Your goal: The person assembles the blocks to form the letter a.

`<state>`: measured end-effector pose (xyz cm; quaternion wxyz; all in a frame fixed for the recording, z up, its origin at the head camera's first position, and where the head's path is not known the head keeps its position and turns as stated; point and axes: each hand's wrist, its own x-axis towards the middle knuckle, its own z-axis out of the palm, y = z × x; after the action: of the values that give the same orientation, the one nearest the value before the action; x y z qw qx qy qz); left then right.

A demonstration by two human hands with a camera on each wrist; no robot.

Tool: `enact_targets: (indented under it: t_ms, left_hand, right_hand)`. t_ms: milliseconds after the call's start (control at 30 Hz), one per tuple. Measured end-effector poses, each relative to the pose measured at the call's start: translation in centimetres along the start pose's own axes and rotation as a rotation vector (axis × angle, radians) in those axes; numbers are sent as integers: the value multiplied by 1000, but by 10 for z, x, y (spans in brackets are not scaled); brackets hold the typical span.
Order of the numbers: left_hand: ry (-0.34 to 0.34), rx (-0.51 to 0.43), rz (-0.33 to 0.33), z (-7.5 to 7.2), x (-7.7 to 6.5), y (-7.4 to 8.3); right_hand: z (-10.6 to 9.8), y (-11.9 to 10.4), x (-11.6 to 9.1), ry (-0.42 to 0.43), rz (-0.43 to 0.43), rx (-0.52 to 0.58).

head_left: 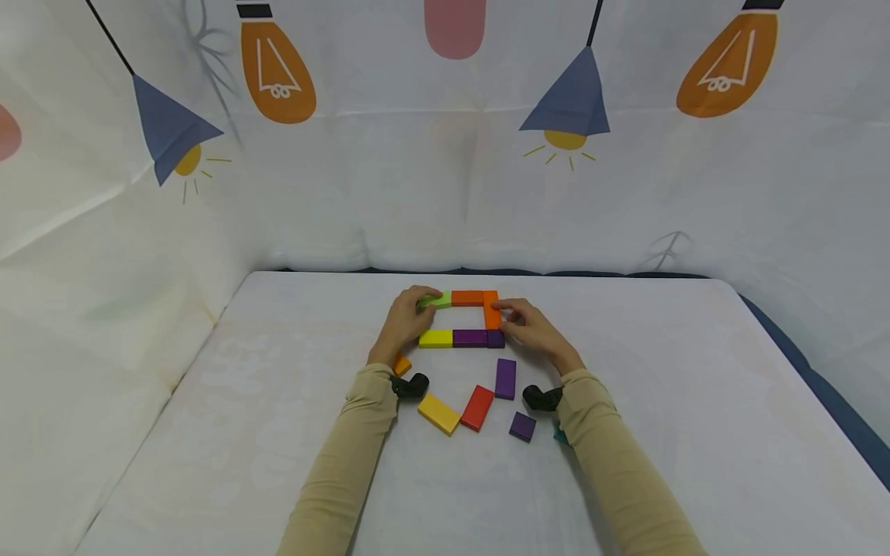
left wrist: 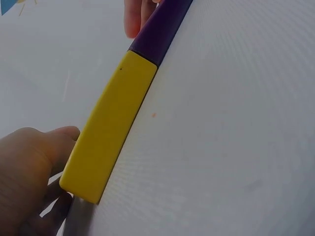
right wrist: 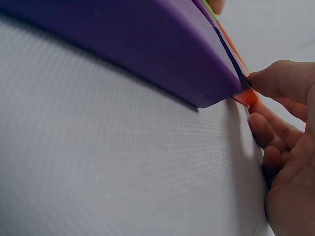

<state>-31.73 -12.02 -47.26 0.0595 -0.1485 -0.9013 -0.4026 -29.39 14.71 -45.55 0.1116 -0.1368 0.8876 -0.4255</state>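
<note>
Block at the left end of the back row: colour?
That block is lime green; head view shows it best.

The yellow block [left wrist: 108, 128] looks smooth (almost matt), the tabletop [right wrist: 123, 147] finely textured.

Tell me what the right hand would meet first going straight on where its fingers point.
The right hand would likely meet the orange block closest to it first; it seems to touch that block, though exact contact is unclear.
</note>
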Motion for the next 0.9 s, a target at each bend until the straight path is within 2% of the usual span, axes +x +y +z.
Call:
enact_targets:
  t_ms: [900]
  left_hand:
    - [1,4,6,-2,-1,3]
  right_hand:
    - [-1,1,1,-5,-20,5]
